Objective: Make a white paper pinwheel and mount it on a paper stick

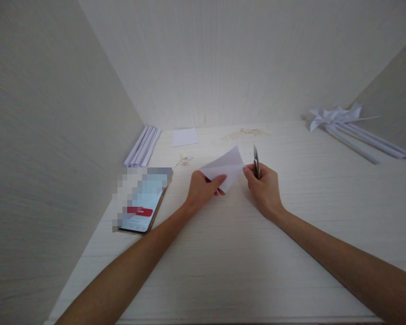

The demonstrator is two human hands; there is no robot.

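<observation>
A white sheet of paper [227, 163], apparently folded, is held just above the table between my hands. My left hand [205, 186] pinches its lower left part, thumb on top and fingers underneath. At the paper's right corner, the thumb and fingertip of my right hand [264, 187] meet its edge. Small metal scissors [256, 162] are tucked in that same hand, blades pointing away from me; their handles are hidden by my fingers.
A phone [144, 198] with a lit, partly blurred screen lies at left. Behind it are rolled paper tubes [143, 146] and a square of paper [185, 137]. Paper flowers [334, 116] on stems lie at far right. Walls enclose the table [223, 262] on three sides.
</observation>
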